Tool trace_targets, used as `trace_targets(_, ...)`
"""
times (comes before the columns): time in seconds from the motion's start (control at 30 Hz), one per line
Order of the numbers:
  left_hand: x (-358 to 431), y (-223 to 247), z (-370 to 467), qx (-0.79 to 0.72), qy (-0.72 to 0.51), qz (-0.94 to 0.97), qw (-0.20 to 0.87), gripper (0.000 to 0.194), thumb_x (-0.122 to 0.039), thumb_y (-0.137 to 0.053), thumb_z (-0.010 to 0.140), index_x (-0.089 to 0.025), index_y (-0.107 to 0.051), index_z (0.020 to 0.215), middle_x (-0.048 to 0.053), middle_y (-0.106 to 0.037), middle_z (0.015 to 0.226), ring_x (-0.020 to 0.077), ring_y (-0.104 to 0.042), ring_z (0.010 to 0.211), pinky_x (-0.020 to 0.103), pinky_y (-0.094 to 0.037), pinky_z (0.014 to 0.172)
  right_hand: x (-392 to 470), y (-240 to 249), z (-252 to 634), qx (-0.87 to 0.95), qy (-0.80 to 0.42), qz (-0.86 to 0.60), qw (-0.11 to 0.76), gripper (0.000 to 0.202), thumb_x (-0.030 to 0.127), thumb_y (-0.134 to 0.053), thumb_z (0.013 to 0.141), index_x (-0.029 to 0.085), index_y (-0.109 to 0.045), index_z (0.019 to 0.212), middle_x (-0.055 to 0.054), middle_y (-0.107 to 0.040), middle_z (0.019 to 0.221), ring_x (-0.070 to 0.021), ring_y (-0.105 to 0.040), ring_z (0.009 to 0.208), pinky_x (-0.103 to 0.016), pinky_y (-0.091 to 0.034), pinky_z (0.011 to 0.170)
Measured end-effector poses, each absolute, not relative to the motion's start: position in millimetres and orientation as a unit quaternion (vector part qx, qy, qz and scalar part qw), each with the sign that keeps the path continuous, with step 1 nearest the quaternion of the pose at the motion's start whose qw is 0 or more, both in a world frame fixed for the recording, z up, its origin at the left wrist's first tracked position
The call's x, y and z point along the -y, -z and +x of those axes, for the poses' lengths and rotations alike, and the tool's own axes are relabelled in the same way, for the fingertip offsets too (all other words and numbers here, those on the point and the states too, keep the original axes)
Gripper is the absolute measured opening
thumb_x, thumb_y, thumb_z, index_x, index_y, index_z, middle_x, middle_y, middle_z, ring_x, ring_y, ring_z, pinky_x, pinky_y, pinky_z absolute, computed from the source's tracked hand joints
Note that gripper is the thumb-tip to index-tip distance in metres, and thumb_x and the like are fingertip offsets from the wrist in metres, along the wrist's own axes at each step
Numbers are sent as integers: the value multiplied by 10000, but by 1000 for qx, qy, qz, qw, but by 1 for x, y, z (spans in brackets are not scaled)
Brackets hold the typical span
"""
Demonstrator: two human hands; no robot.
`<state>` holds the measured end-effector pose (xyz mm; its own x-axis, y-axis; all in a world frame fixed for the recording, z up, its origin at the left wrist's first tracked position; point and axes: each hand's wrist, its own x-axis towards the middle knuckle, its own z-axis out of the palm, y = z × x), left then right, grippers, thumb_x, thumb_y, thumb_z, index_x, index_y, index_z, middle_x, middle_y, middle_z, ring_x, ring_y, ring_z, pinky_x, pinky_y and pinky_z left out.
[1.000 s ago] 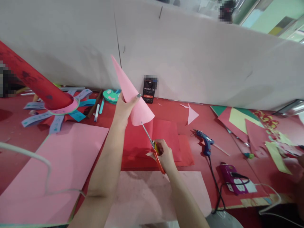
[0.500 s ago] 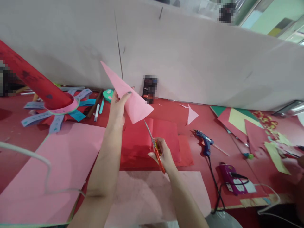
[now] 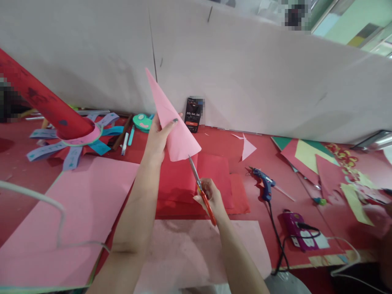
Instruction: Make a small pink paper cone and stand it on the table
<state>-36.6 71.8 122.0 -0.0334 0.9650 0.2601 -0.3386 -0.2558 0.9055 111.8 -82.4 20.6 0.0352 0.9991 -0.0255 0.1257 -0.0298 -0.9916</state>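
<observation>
Left hand [image 3: 156, 141] in pinch on pink cone [image 3: 181, 141], far side hidden; right hand [image 3: 212, 197] tight around part-covered scissors [image 3: 199, 183].

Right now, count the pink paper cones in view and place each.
1: the pink paper cone, tilted in the left hand, its wide end by the scissors in the right hand. No other shows.

Plain pink paper cone [image 3: 168, 107], orange-handled scissors [image 3: 198, 183], red table [image 3: 220, 143].
</observation>
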Motion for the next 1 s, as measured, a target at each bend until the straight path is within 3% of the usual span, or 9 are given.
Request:
trace_targets(0.3, -76, -119, -37, -322, -623, 473, 532, 382, -312, -695, 660, -238, -546, 1004, 74, -702, 1040, 266, -609, 1077, 414, -480, 903, 82, -27, 112, 501, -471, -562, 460, 468, 451, -742, 614, 209, -488, 924, 81, -379, 608, -80, -344, 534, -213, -300, 491)
trace_targets(0.77, -75, -120, -38, -341, -618, 472, 528, 394, -326, -708, 650, -232, -566, 1005, 87, -704, 1004, 286, -608, 1063, 443, -482, 912, 82, -28, 110, 509, -455, -578, 447, 413, 382, -735, 615, 213, -508, 916, 79, -421, 603, -79, -382, 528, -207, -342, 503)
trace_targets(1.0, -74, -121, -39, -345, -611, 479, 527, 382, -331, -693, 655, -231, -571, 1003, 82, -701, 1011, 275, -623, 1022, 431, -496, 887, 81, -33, 108, 492, -456, -588, 452, 435, 391, -767, 559, 207, -507, 855, 81, -422, 572, -78, -367, 510, -207, -328, 486)
